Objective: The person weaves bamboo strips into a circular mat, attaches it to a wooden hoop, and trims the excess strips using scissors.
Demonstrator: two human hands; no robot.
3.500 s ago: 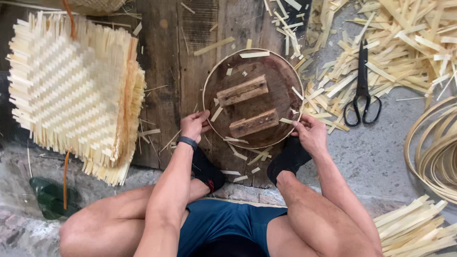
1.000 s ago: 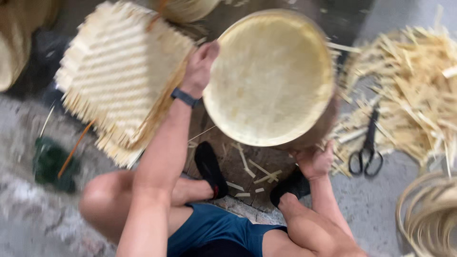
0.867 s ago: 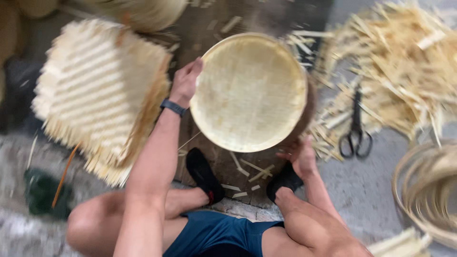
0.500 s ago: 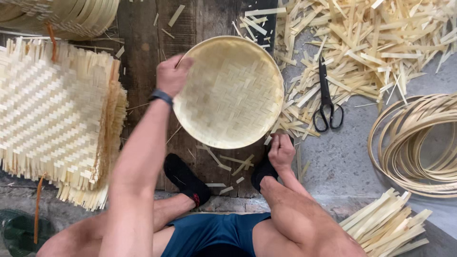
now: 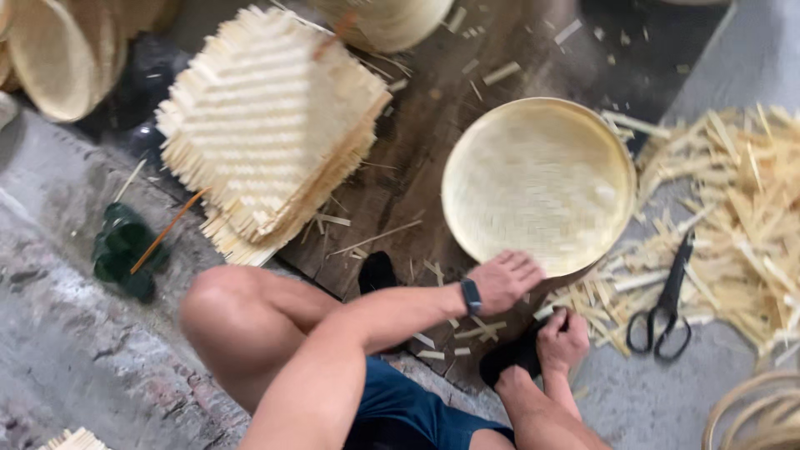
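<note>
Bamboo dominates the head view. Round, shallow woven bamboo tray (image 5: pixel 540 183) lies with its smooth woven face up on the dark wooden board (image 5: pixel 425 158) that serves as work surface on the floor, near the board's right edge. Half a second ago the tray was held tilted at its left rim by the left hand; it now sits flatter, so it appears to be settling into a new working position.

Left hand (image 5: pixel 502 282), with a dark band at the wrist, rests fingers spread on the tray's near rim, pressing rather than gripping. Right hand (image 5: pixel 562 340) is curled beside the black shoe (image 5: pixel 512 360) below the tray; whether it grips anything cannot be told.

Stack of square woven bamboo mats (image 5: pixel 267 129) lies toward the board's left edge. Black-handled scissors (image 5: pixel 667 300) lie on loose pale bamboo strips (image 5: pixel 733 233) right of the board, well apart from both hands. Green object (image 5: pixel 125 250) sits on the grey floor at left. No packages, labels or signs are visible.
</note>
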